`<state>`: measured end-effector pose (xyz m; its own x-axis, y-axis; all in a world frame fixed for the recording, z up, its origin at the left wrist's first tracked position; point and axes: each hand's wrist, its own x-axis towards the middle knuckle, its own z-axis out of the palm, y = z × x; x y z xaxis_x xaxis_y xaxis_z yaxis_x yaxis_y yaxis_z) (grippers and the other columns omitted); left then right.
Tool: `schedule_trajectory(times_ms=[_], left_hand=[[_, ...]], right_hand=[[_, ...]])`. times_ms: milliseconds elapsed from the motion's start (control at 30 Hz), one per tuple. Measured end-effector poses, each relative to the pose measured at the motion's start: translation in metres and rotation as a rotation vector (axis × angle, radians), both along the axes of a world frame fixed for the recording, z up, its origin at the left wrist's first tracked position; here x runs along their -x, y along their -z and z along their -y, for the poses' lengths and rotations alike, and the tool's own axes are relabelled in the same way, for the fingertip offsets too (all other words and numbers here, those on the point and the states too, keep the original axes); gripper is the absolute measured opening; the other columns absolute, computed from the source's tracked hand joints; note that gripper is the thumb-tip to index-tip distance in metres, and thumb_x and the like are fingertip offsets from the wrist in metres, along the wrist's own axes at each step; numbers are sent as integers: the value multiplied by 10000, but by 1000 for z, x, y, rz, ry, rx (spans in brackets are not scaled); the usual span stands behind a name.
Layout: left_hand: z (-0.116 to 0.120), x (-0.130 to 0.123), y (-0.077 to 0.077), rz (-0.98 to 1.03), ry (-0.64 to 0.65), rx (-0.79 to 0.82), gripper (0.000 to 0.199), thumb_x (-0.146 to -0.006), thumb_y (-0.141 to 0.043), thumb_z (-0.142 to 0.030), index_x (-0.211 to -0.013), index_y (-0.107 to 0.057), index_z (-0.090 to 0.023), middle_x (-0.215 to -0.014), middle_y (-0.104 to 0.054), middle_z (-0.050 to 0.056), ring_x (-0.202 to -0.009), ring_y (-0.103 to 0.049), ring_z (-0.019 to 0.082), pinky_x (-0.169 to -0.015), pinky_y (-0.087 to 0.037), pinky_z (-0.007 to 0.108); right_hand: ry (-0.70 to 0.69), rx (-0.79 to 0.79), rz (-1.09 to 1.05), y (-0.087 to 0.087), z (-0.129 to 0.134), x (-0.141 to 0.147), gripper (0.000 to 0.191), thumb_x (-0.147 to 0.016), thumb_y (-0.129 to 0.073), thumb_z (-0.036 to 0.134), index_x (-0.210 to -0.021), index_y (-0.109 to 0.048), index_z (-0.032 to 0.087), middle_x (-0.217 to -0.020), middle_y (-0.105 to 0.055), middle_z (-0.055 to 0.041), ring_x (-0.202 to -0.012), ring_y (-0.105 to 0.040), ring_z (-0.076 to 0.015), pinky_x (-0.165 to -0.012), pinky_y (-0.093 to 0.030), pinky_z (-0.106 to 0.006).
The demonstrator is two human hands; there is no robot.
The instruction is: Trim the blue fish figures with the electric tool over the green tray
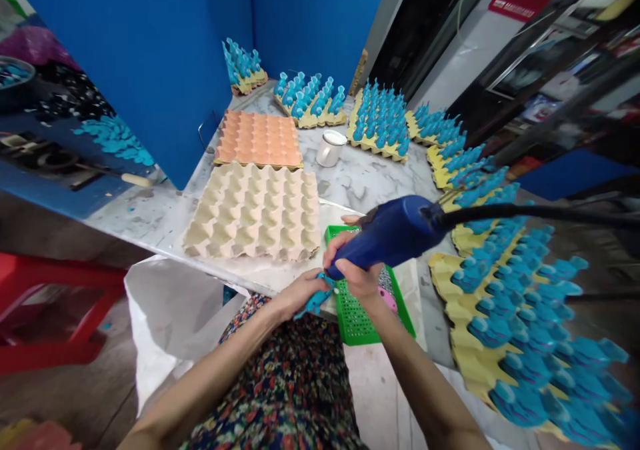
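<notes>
In my left hand (300, 291) is a small blue figure (316, 302), held low at the table's front edge. My right hand (357, 267) is wrapped round a dark blue power tool (400, 230) with a black cord running off to the right. The tool's tip meets or nearly meets the figure; the exact contact is too small to tell. Beneath my right hand lies a green basket (361, 333) containing small silvery pieces and a pink item (387, 299).
Bare egg trays, beige (255, 213) and orange (259, 137), stand left of centre. A white mug (331, 149) sits behind the basket. Yellow trays (465, 330) of blue figures line the back and right. A white bag (165, 310) hangs at front left, near a red stool (95, 303).
</notes>
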<state>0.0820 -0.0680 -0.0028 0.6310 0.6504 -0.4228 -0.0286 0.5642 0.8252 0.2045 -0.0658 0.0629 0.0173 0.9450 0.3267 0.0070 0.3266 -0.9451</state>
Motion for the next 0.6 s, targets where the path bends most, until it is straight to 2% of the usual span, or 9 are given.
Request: schedule_trajectory(times_ms=[100,167,233,300,367,500,600], left_hand=[[-7,8,-5,-29,257,87,179,-646,-583,-279,-783,-536,-174,-606,-481,-41,-487,-408,88,-418,-301,199],[-9,12,-7,-41,293,90,190,-662,-601,-299,-788,-537,-171,-633,-482,-35,-509,-416,84,-427,-316,189],[-8,14,-8,18,242,99,210,-679,-615,-301,-827,-532,-177,-682,-484,-32,-552,-441,82,-469,-364,183],[-5,14,-6,107,157,113,250,-675,-633,-264,-885,-519,-191,-735,-483,-32,-604,-470,85,-526,-415,191],[-3,14,-3,149,78,125,291,-663,-635,-222,-923,-505,-200,-777,-490,-29,-633,-490,90,-553,-443,205],[-2,12,6,146,-63,104,281,-678,-610,-200,-933,-493,-194,-804,-507,-21,-625,-497,88,-525,-431,197],[-2,12,10,146,-82,93,272,-679,-609,-191,-927,-496,-193,-778,-497,-27,-612,-495,89,-506,-421,197]], right_hand=[[-195,37,-142,-18,-1,-9,235,-660,-629,330,-856,-605,203,-619,-590,16,-470,-529,-151,-443,-428,-296],[-182,22,-204,-24,-2,-17,285,-661,-630,314,-916,-587,194,-607,-594,25,-457,-528,-146,-446,-422,-290],[-4,-22,-177,-19,-3,-22,286,-660,-635,275,-926,-577,188,-594,-589,36,-464,-526,-138,-473,-427,-287],[194,-38,-131,-7,-5,-26,290,-655,-640,216,-934,-566,191,-592,-579,51,-475,-524,-131,-498,-430,-283],[298,-38,-123,7,-7,-27,319,-660,-639,185,-965,-547,202,-599,-572,64,-477,-521,-129,-504,-430,-282],[359,-74,-161,28,-10,-28,369,-685,-636,200,-1028,-504,232,-628,-577,70,-500,-531,-143,-533,-450,-304],[344,-78,-158,33,-10,-29,367,-683,-640,211,-1020,-498,235,-624,-586,64,-526,-537,-154,-556,-458,-316]])
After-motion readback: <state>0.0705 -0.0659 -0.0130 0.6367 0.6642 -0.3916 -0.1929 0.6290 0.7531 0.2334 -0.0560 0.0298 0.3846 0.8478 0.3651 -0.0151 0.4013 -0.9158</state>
